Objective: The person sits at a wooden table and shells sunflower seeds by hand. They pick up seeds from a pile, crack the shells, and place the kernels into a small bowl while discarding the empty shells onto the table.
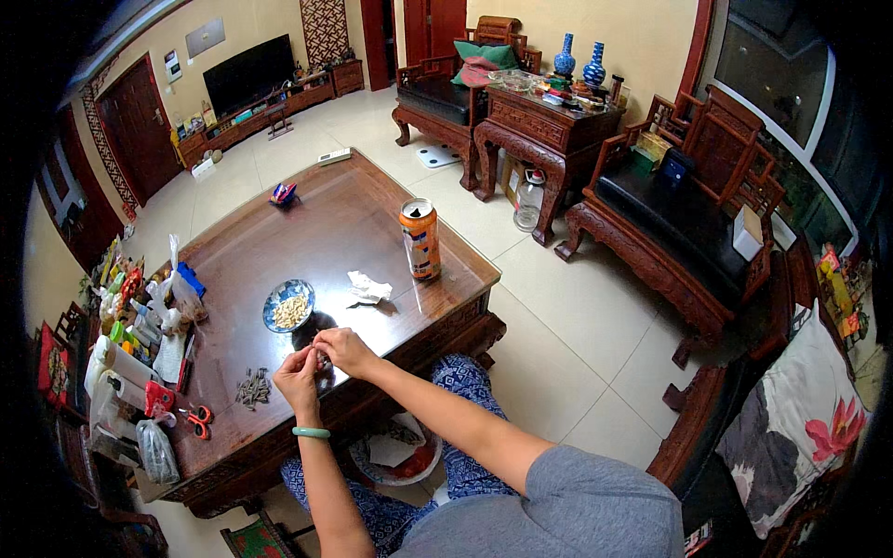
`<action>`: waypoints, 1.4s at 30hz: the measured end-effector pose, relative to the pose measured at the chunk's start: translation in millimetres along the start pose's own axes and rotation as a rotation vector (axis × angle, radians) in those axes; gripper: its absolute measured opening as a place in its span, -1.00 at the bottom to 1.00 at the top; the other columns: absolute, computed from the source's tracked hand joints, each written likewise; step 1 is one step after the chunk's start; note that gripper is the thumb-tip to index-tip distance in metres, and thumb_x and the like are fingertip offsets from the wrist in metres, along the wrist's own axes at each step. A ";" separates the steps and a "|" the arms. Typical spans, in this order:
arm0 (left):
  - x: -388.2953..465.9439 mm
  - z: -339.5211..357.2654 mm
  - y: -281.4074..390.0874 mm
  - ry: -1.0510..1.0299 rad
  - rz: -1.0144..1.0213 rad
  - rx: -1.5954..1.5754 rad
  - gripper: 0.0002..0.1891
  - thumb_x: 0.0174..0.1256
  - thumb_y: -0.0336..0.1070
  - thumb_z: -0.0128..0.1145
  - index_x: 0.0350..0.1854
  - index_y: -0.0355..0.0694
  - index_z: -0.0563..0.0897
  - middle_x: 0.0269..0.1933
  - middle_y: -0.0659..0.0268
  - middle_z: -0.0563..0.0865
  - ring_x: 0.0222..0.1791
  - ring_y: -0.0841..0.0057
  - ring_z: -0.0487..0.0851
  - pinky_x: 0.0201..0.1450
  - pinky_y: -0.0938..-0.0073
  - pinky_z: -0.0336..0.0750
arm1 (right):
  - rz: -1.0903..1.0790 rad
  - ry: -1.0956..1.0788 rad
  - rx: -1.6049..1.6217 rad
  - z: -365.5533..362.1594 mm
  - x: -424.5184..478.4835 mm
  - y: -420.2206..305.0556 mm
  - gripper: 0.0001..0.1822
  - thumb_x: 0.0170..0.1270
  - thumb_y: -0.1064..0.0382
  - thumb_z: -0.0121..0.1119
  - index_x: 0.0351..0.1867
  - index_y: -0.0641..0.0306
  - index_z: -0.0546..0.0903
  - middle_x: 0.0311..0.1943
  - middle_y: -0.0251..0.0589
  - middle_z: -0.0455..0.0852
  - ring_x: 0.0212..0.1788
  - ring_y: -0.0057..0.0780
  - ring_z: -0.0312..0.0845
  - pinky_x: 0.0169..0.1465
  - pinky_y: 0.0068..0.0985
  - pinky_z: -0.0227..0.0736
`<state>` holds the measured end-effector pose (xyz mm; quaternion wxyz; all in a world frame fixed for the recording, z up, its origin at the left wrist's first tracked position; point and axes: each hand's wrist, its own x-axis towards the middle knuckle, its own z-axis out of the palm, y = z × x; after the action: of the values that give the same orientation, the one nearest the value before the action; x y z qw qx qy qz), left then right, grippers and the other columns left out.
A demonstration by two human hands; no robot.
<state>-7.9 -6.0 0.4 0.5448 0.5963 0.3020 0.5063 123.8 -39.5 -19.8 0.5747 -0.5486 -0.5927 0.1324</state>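
My left hand (298, 380) and my right hand (343, 351) meet fingertip to fingertip above the near edge of the dark wooden table (230, 293). Both pinch something small between them, too small to make out, perhaps a seed. Just beyond the fingers stands a blue patterned dish (268, 307) holding pale shelled kernels (289, 311). A loose pile of dark striped sunflower seeds (253, 388) lies on the tabletop, left of my left hand. Crumpled white tissue (370, 287) rests to the right of the dish. A green bangle circles my left wrist.
An orange drink can (420, 240) stands near the table's right edge. Orange-handled scissors (201, 421), a clear plastic bag (158, 452) and several bottles crowd the left side. A crumpled snack wrapper (282, 194) lies farther back. Below the table's near edge is a lined waste bin (436, 457).
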 end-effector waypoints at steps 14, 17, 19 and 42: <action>3.8 -0.7 -8.8 0.068 0.034 -0.002 -0.90 0.22 -0.51 0.26 -0.27 -0.45 0.69 -0.41 0.28 0.73 -0.49 0.66 0.63 -0.39 0.67 0.55 | -0.054 0.028 -0.012 -1.8 -1.1 -11.3 -0.80 0.25 0.25 0.13 -0.32 0.40 0.57 -0.43 0.02 0.66 -0.36 -0.13 0.62 -0.24 -0.32 0.50; 6.5 -4.5 -15.4 0.048 0.031 0.006 -0.89 0.25 -0.49 0.24 -0.27 -0.46 0.69 -0.39 0.27 0.73 -0.48 0.65 0.64 -0.36 0.65 0.57 | -0.014 0.022 0.021 -2.7 -1.0 -12.2 -0.81 0.23 0.25 0.17 -0.32 0.39 0.58 -0.45 -0.02 0.67 -0.40 -0.21 0.64 -0.29 -0.36 0.51; 4.4 -12.2 -16.1 0.059 0.023 0.035 -0.87 0.27 -0.46 0.24 -0.26 -0.45 0.70 -0.36 0.24 0.74 -0.45 0.61 0.66 -0.33 0.60 0.60 | 0.016 0.008 0.045 2.8 -1.5 -14.8 -0.81 0.23 0.25 0.18 -0.32 0.39 0.58 -0.46 -0.02 0.67 -0.42 -0.23 0.64 -0.30 -0.37 0.51; 76.2 -17.6 10.6 0.152 0.088 0.383 -0.78 0.25 -0.28 0.29 -0.20 -0.34 0.76 -0.60 0.39 0.66 -0.68 0.77 0.50 -0.61 0.70 0.30 | 0.109 0.126 -0.050 -3.6 3.2 -22.6 -0.87 0.18 0.33 0.16 -0.33 0.34 0.66 -0.55 -0.22 0.65 -0.54 -0.55 0.52 -0.38 -0.53 0.45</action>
<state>-3.2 67.1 29.6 0.3747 0.6618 0.4064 0.5065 116.4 -46.8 0.8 0.5889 -0.6016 -0.5276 0.1137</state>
